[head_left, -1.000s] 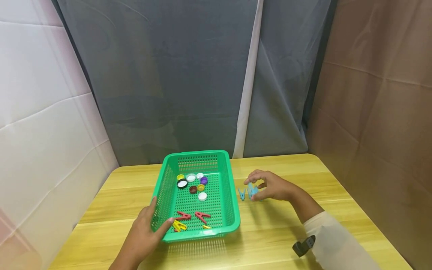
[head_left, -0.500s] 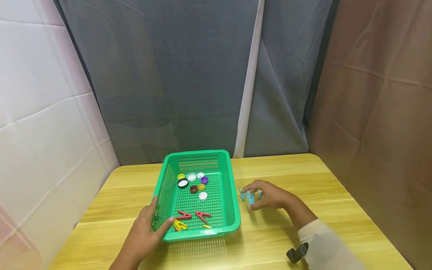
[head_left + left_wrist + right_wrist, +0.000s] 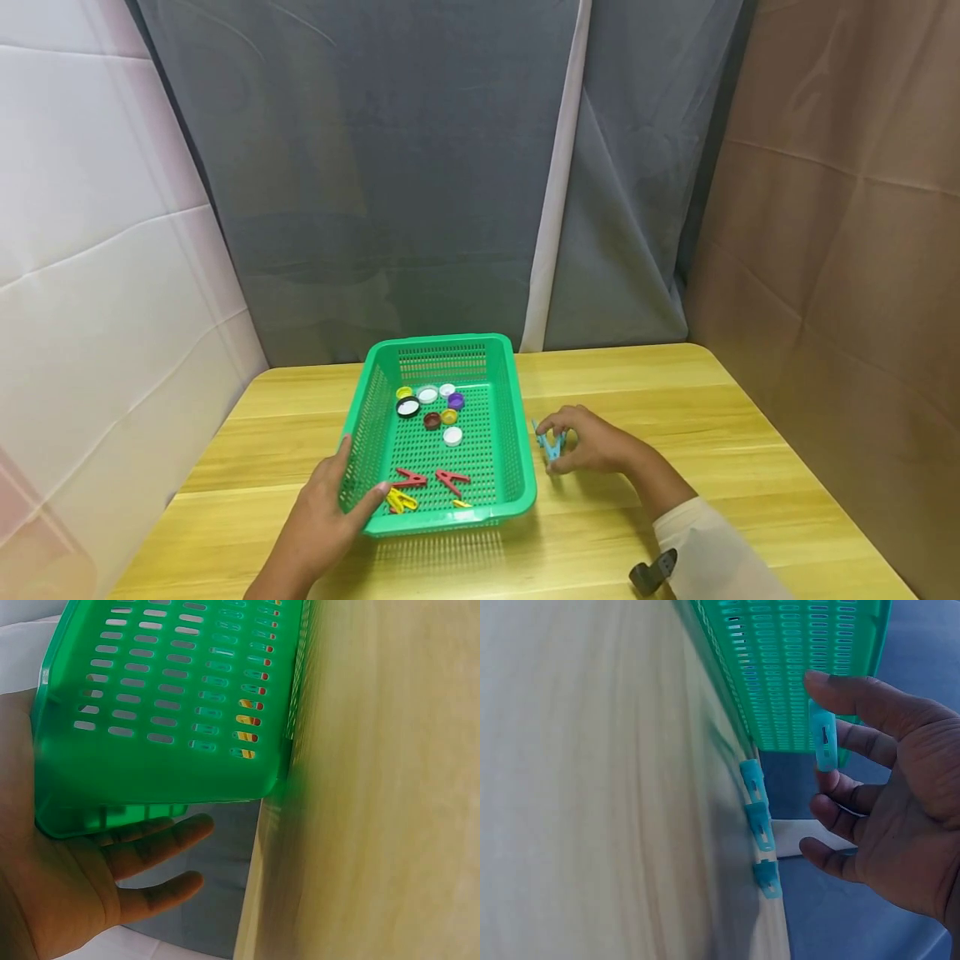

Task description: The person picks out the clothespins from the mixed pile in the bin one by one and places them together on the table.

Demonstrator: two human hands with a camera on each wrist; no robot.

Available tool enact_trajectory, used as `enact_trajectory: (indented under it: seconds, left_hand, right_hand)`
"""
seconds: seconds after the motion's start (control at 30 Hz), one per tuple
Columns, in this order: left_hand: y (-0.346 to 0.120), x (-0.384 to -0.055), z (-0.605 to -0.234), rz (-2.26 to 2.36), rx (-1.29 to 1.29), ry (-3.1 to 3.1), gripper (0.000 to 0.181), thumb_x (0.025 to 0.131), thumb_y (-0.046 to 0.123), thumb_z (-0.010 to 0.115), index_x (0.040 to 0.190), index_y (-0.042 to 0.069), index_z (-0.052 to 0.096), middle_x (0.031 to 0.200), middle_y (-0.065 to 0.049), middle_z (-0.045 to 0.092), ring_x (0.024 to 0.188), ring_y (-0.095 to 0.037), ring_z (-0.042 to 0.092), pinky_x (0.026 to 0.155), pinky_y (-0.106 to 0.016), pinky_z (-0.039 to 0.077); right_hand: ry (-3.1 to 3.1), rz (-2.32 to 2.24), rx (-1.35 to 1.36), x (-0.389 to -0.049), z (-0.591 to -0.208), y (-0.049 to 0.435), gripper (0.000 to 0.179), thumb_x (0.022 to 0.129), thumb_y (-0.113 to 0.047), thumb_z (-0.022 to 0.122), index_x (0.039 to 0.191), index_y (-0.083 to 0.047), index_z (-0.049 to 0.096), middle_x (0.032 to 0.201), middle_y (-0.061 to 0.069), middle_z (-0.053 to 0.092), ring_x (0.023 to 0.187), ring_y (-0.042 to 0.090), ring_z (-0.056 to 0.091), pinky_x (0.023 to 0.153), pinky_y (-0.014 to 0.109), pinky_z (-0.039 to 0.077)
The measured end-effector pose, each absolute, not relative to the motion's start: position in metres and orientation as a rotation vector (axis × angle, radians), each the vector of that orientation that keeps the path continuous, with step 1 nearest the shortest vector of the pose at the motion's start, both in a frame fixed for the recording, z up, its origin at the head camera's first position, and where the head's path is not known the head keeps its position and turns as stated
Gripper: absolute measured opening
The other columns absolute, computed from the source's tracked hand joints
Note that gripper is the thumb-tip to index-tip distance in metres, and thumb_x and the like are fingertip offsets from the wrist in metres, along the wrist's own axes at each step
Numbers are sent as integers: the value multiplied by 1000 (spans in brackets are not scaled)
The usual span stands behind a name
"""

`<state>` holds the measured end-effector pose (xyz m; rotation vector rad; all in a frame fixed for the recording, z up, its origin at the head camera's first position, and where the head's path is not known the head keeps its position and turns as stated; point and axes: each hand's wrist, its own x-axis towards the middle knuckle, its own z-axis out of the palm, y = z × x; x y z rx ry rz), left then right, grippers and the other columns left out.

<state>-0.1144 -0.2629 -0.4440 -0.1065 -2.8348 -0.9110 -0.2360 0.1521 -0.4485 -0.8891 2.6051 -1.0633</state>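
Between the thumb and fingers of my right hand (image 3: pixel 596 442) is a light blue clothespin (image 3: pixel 823 739), pinched above the table just right of the basket. Several more blue clothespins (image 3: pixel 760 825) lie in a row on the table below that hand in the right wrist view; in the head view the fingers mostly hide them. My left hand (image 3: pixel 318 508) grips the near left corner of the green basket (image 3: pixel 522 454), thumb over the rim and fingers along the outside wall. Red clothespins (image 3: pixel 453 480) and yellow clothespins (image 3: pixel 401 500) lie at the basket's near end.
Farther back in the basket sit loose bottle caps: a white cap (image 3: pixel 452 436), a purple cap (image 3: pixel 456 401), a brown cap (image 3: pixel 432 421) and others. The wooden table (image 3: pixel 645 383) ends at a grey curtain (image 3: pixel 412 167) behind, with cloth walls at both sides.
My right hand has moved left toward the basket and slightly nearer, and now holds a blue clothespin taken from the group. The left hand and basket have stayed in place.
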Motion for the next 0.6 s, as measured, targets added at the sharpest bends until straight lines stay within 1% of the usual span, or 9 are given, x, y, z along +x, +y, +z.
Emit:
enact_trajectory:
  seconds: [0.07,0.13,0.27,0.37,0.5,0.6]
  left_hand:
    - [-263,-114,-443,-915,-103,-2839,102,105,52,69,172,-5,18,157,-38,50,143,-60,53,113,-77,46]
    - [-263,-114,-443,-916,-102,-2842,102,105,53,69,172,-5,18,157,-38,50,143,-60,53,113,-77,46]
    - [-262,-114,-443,-909,-107,-2841,102,105,53,69,172,-6,18,156,-38,50,143,-60,53,114,-77,46]
    - [-262,-114,-443,-904,-102,-2845,102,105,54,69,172,-6,19,156,-38,50,143,-60,53,114,-76,46]
    - [-262,-114,-443,-902,-92,-2854,103,105,54,69,172,-5,18,157,-38,50,144,-59,53,114,-76,46]
    - [-262,-114,-442,-903,-90,-2855,102,105,54,69,172,-5,18,157,-37,50,144,-59,53,115,-76,45]
  right_hand:
    - [2602,-1075,-887,-236,-452,153,54,85,-20,94,132,-4,73,123,14,65,120,30,51,102,56,48]
    - [2587,-1094,-899,-237,-457,153,55,85,-22,94,133,-5,74,123,14,65,119,28,50,101,54,48]
    - [2561,-1112,-939,-238,-465,151,56,84,-24,95,134,-6,75,123,14,67,116,29,47,98,47,48]
    - [2579,-1101,-940,-238,-470,150,57,83,-26,96,133,-9,76,123,11,69,116,27,45,98,47,46]
    - [2658,-1026,-938,-238,-473,147,56,81,-29,97,132,-14,78,122,5,71,118,24,46,101,51,39]
    - [2726,-934,-961,-237,-474,145,56,80,-31,98,131,-16,78,119,1,71,117,21,47,98,49,32]
